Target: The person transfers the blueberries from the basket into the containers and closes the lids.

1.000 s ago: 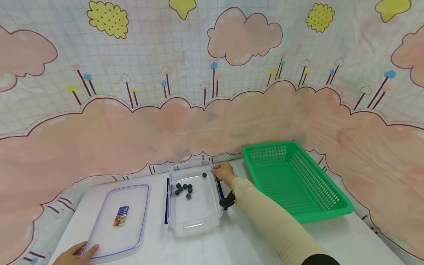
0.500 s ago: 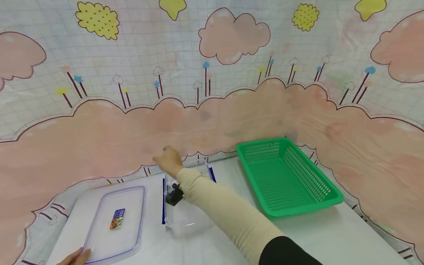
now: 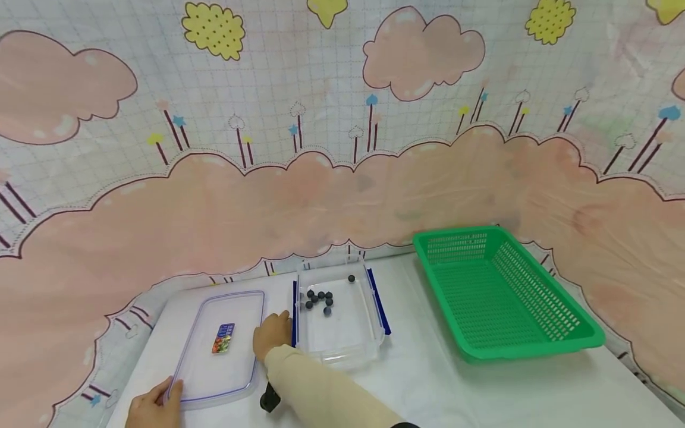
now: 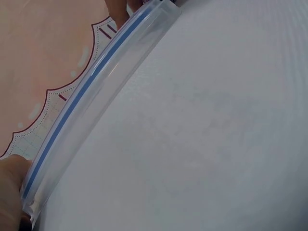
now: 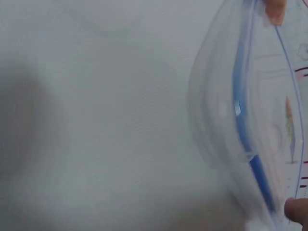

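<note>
Covering the work surface, the white table (image 3: 481, 386) carries everything, and the order runs from the green basket (image 3: 503, 297) at the far right, through the clear container (image 3: 339, 321) in the middle, to the clear lid (image 3: 219, 348) at the left. The basket stands well apart from both hands. The container sits just right of the lid, its blue latches folded out along its long sides, with a cluster of small dark balls (image 3: 320, 299) lying inside toward its far end.

The lid is the thing between the hands. It lies flat on the table with its long axis running away from the person, a small coloured label near its middle. The right hand (image 3: 272, 336) has crossed over to the lid's right long edge, at the gap between lid and container, its fingers curled down onto that rim; the right wrist view shows a fingertip on the blue-lined edge. The left hand (image 3: 152, 407) is at the near left corner, fingers and thumb pinching the rim, which the left wrist view confirms with a thumb against the edge. So both hands grip the lid on opposite sides, and the container lies immediately to its right, nearer the right hand.
</note>
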A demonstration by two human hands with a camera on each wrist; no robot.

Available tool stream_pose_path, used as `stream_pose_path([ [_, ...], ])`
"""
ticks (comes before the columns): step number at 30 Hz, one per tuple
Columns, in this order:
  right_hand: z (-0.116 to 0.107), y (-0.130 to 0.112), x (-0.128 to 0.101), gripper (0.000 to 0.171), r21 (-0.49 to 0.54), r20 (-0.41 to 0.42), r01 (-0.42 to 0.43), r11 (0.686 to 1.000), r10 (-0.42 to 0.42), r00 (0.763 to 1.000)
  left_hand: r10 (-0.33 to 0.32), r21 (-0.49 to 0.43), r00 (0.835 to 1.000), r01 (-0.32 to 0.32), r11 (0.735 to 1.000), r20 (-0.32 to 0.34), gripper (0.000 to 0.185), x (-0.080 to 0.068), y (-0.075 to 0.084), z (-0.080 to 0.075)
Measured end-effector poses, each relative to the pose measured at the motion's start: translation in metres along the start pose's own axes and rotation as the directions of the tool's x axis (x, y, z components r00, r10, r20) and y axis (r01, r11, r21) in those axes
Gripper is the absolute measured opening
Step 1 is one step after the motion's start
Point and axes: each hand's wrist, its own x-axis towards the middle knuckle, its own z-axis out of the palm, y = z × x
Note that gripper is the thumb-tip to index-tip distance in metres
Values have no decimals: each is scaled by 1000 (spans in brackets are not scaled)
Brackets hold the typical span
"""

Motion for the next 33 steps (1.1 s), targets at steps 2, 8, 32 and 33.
stream_pose_path([
  [2, -1, 1, -1, 35, 79, 34, -7, 997, 4, 999, 3, 3, 1000, -3, 1000, -5, 51, -1, 2, -1],
  [8, -7, -3, 2, 21, 231, 108, -76, 970, 52, 993, 39, 6, 999, -39, 999, -1, 47, 0, 4, -4],
  [32, -21, -5, 13, 31, 327, 209, -199, 924, 134, 969, -27, -83, 997, 33, 996, 72, 41, -12, 28, -14],
  [33, -22, -5, 15, 31, 326, 224, -197, 925, 127, 966, -37, -90, 995, 46, 995, 91, 43, -11, 29, -16],
])
